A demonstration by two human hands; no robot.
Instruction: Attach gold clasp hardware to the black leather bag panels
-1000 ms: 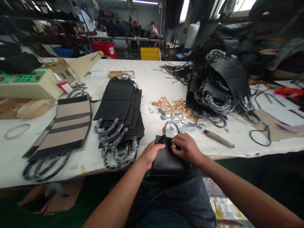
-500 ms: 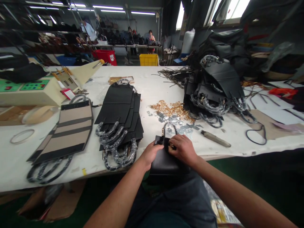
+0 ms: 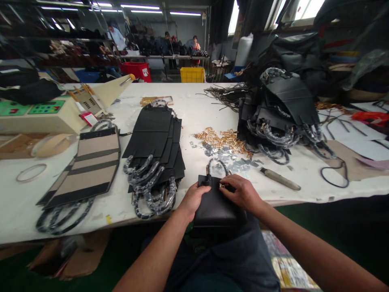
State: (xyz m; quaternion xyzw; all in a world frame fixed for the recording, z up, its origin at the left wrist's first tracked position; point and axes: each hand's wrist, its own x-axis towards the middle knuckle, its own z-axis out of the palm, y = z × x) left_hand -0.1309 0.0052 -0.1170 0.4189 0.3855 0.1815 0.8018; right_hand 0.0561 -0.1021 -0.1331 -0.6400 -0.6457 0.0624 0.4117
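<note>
A black leather bag piece [image 3: 217, 207] with a plastic-wrapped handle [image 3: 219, 162] lies over my lap at the table's front edge. My left hand [image 3: 193, 198] grips its left edge, thumb on top near the handle's base. My right hand [image 3: 241, 192] pinches a small gold metal fitting [image 3: 223, 185] at the piece's upper right. Beyond the handle lie a heap of gold fittings [image 3: 225, 138] and scattered grey metal plates [image 3: 234, 160].
Stacked black panels with wrapped handles [image 3: 152, 134] lie left of centre, beside a beige-striped panel [image 3: 97, 162]. A cream machine [image 3: 45, 117] stands far left. At right are a heap of black pieces [image 3: 285, 97] and a wooden-handled tool [image 3: 281, 179]. People are in the background.
My right hand has shifted slightly right and opened away from the leather, so the gold fitting at its fingertips shows more clearly. The camera view has shifted a little. My left hand keeps its hold.
</note>
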